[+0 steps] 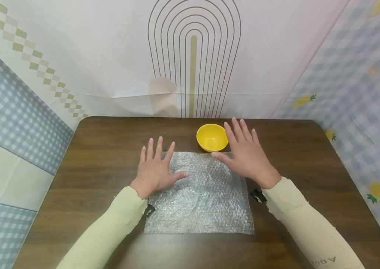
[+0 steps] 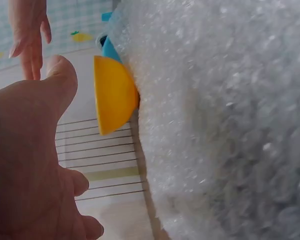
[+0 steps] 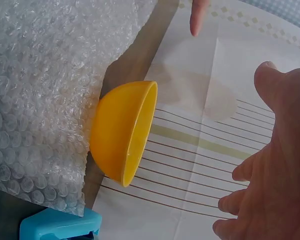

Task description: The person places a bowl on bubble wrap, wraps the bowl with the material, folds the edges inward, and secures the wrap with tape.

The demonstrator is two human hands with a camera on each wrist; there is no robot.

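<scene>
On the head view I have the wrap [image 1: 203, 194] lying on the table [image 1: 102, 145], the bowl [image 1: 211, 138] at the wrap's far edge near twelve o'clock. My left hand [image 1: 156, 172] is spread at ten o'clock over the wrap, my right hand [image 1: 246, 157] spread at two, beside the bowl; I can't tell if it touches. By the left wrist view I see a blue thing [image 2: 109, 50] at twelve o'clock from the bowl. By the right wrist view it's at seven from the bowl, the wrap at ten
</scene>
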